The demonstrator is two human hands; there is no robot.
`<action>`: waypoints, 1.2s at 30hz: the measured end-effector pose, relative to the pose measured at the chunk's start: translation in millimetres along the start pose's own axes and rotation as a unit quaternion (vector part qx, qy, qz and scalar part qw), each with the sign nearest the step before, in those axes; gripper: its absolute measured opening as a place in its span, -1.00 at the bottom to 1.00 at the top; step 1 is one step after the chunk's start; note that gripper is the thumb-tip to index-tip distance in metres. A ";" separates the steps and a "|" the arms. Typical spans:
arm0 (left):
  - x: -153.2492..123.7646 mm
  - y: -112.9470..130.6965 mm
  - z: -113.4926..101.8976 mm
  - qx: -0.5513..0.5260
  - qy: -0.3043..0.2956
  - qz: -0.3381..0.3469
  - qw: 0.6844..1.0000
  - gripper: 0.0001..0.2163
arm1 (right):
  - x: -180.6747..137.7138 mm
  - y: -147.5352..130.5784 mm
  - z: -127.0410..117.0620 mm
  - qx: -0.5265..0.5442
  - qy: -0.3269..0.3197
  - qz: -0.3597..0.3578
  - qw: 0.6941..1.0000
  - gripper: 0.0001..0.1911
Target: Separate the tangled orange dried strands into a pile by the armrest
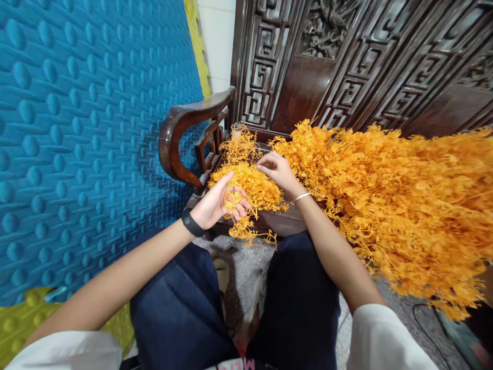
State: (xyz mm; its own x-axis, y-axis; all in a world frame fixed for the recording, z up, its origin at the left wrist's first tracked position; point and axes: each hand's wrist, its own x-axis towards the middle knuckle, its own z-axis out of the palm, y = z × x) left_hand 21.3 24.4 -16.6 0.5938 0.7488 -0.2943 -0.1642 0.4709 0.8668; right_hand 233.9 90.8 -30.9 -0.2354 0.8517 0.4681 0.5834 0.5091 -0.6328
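Observation:
My left hand (212,206) is turned palm up, its fingers curled beneath some orange curly plastic sprigs (232,198). More strands hang from it over the front edge of the dark wooden seat (283,222). My right hand (280,172) is over a small heap of orange sprigs (264,190), thumb and fingertips brought together in a pinch. Whatever lies between those fingertips is too small to make out. Behind the small heap is another loose orange clump (241,144).
To the right spreads a large mass of orange plastic sprigs (404,190). A curved wooden armrest (169,136) rises at the left, with a carved backrest (300,87) behind. Blue textured foam mats (77,128) lie at the left. A thin black cable (418,324) is at lower right.

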 end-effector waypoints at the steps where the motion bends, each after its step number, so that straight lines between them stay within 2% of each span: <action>1: 0.2 -0.4 0.0 -0.001 0.000 0.000 1.000 -0.51 | -4.1 -14.3 -2.1 0.055 -0.034 0.000 0.998 -0.86; 3: 0.3 -1.3 0.6 -0.001 0.000 0.007 1.000 -0.51 | -12.9 -42.4 -4.3 0.126 -0.134 -0.032 0.982 -0.82; 5: 0.0 -2.4 1.7 -0.003 0.001 0.021 1.000 -0.53 | -20.3 -63.1 -2.6 0.129 -0.187 -0.085 0.970 -0.82; 7: -0.4 -3.5 2.7 -0.007 -0.001 0.030 1.000 -0.53 | -24.5 -72.7 1.9 0.104 -0.196 -0.120 0.968 -0.79; 10: -0.9 -4.6 2.5 -0.003 -0.004 0.049 0.999 -0.60 | -25.5 -72.4 7.3 0.089 -0.172 -0.133 0.972 -0.85; 12: -1.5 -4.2 1.5 0.003 -0.001 0.073 0.997 -0.72 | -24.7 -70.0 7.5 0.116 -0.156 -0.118 0.974 -0.84; 15: -3.1 -2.6 0.7 -0.003 0.004 0.095 0.995 -0.83 | -23.1 -68.7 5.4 0.206 -0.150 -0.050 0.966 -0.81; 19: -4.7 -4.0 3.8 0.038 0.007 0.103 0.994 -0.83 | -22.1 -68.4 8.3 0.295 -0.123 0.051 0.946 -0.73; 22: -4.7 -8.5 8.2 0.112 0.033 0.139 0.983 -0.76 | -21.0 -66.0 13.9 0.295 -0.115 0.077 0.945 -0.72; 24: -5.8 -11.3 10.3 0.141 0.065 0.166 0.974 -0.73 | -17.9 -60.3 13.6 0.267 -0.094 0.069 0.957 -0.75; 27: -11.4 -13.1 10.1 0.157 0.110 0.193 0.962 -0.70 | -9.2 -40.4 -1.4 0.197 0.047 0.067 0.977 -0.79; 28: -13.9 -13.0 9.2 0.159 0.120 0.200 0.959 -0.70 | -6.4 -30.9 -9.6 0.183 0.108 0.075 0.974 -0.79; 30: -18.1 -12.1 6.7 0.159 0.121 0.202 0.959 -0.71 | -2.7 -10.5 -25.9 0.188 0.166 0.095 0.963 -0.81; 33: -20.0 -10.1 3.2 0.148 0.089 0.169 0.970 -0.74 | -3.4 17.0 -35.0 0.190 0.137 0.123 0.964 -0.84; 36: -17.6 -8.7 1.2 0.127 0.064 0.116 0.983 -0.74 | -5.4 34.8 -21.2 0.160 0.056 0.150 0.974 -0.82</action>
State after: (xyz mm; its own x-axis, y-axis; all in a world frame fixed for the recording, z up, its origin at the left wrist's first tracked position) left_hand 13.2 6.6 -18.4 0.4577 0.8821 -0.1112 -0.0714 0.1611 0.9843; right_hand 272.0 101.3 -42.3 0.0054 0.9582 0.2861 0.3361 0.2678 -0.9030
